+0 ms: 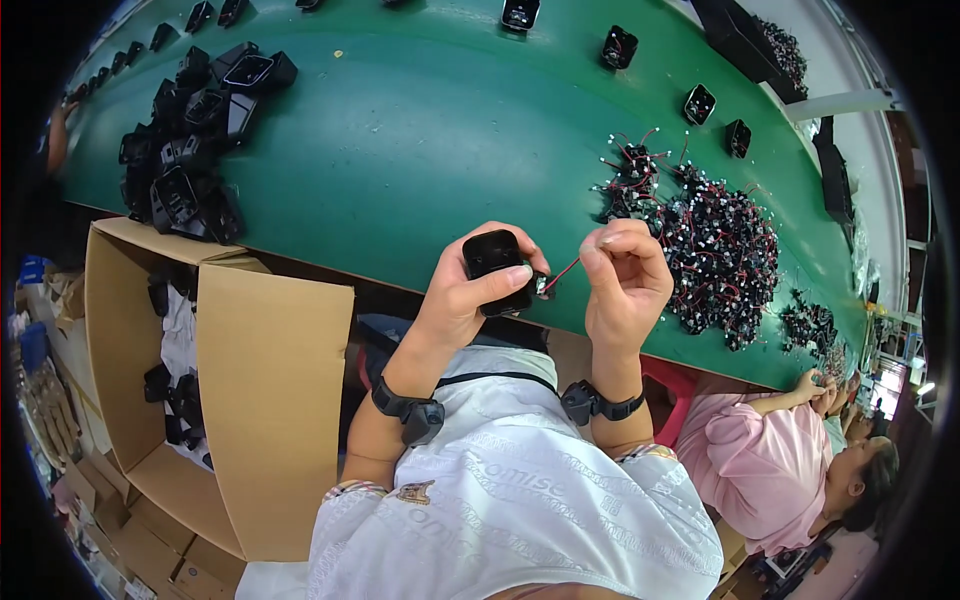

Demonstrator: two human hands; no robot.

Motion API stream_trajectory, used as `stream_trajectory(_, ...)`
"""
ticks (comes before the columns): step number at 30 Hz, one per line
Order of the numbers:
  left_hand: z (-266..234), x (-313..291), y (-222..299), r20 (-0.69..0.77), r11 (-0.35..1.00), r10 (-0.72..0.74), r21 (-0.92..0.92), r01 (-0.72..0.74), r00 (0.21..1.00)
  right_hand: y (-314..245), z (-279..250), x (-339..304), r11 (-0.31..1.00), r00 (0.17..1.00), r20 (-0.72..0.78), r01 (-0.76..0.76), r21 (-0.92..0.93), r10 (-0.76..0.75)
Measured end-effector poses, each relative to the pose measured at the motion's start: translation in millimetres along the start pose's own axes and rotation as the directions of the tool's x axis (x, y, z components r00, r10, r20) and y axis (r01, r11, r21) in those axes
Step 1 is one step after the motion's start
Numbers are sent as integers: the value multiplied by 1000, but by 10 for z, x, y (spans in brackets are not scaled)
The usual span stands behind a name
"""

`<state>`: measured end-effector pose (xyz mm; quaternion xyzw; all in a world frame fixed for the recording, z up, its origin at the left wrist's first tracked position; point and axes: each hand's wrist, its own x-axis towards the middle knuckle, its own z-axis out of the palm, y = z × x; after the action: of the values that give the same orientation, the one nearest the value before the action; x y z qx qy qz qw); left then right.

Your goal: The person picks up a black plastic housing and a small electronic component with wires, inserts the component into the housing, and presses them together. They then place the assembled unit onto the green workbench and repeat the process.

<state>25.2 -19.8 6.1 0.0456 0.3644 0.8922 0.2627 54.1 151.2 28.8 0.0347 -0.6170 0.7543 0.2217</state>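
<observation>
My left hand is wrapped round a black plastic housing with rounded corners, the thumb lying across its face. Beside that thumb, at the housing's right side, sits a small dark component with whitish bits; how it is attached I cannot tell. A thin red wire runs from it up to my right hand, whose thumb and fingertips are pinched on the wire's end. Both hands are just above the near edge of the green table.
A heap of small black parts with red wires lies right of my right hand. Black housings are piled at far left; more stand singly along the far side. An open cardboard box is at my left. A person in pink sits at right.
</observation>
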Motion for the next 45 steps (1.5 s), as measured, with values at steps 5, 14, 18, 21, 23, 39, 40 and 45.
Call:
stream_trajectory(5, 7, -26, 7, -51, 1000, -9, 14, 10, 999, -1, 48, 26, 997, 998, 63, -11, -82, 16)
stream_trajectory(14, -66, -38, 4, -189, 987, 79, 156, -50, 979, -88, -67, 36, 891, 892, 335, -143, -430, 305)
stream_trajectory(18, -31, -53, 121, -187, 984, 57, 178, -23, 981, -85, -3, 26, 861, 918, 358, 36, -508, 172)
stream_trajectory(21, -14, -84, 213, -195, 986, 4, 166, 29, 981, -52, -22, 6, 863, 935, 328, 50, -503, 137)
stream_trajectory(23, -12, -93, 243, -147, 998, -15, 65, 25, 989, -28, -60, -2, 871, 948, 293, 38, -489, 123)
stream_trajectory(39, -78, -96, 171, -112, 965, 108, 251, -78, 988, 13, 40, -30, 940, 917, 313, -147, -307, 246)
stream_trajectory(40, -49, -93, 207, -119, 978, 53, 206, -27, 991, 26, 13, -37, 931, 934, 299, -83, -355, 197)
stream_trajectory(45, -103, -128, 263, -137, 982, -64, 165, 86, 988, -51, 47, 2, 865, 940, 325, 74, -497, 106)
